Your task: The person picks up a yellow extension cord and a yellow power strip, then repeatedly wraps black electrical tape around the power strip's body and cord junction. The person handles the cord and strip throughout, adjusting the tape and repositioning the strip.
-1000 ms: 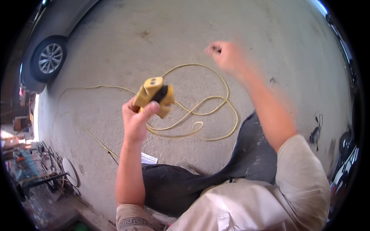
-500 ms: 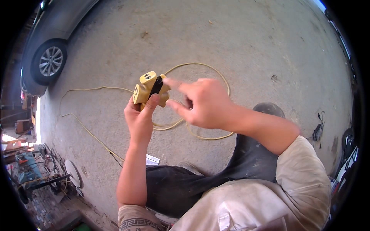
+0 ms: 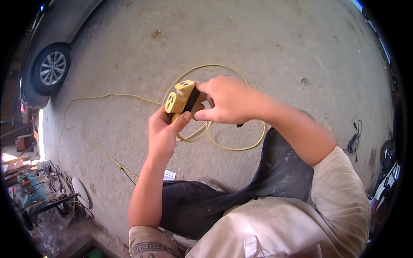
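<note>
A yellow multi-outlet block (image 3: 177, 99), its sockets facing up and left, is held off the floor in front of me. My left hand (image 3: 161, 135) grips its lower left side, thumb across the near edge. Around the block's middle runs a black band (image 3: 192, 100). My right hand (image 3: 232, 101) pinches the far right side between thumb and fingers; part of that side is hidden behind it. The thin yellow cord (image 3: 223, 66) lies looped on the concrete beneath. A small black piece (image 3: 239, 125) shows just under my right wrist.
A parked grey car (image 3: 53, 64) stands at the far left. Tools and clutter (image 3: 41, 193) fill the lower left, beside a round white disc (image 3: 81, 193). A black corded adapter (image 3: 353, 142) lies on the floor at right. A white paper (image 3: 169, 175) is near my leg.
My right hand has come in from pointing beside the block to gripping its right side. The block and my left hand have shifted right, and the block is turned.
</note>
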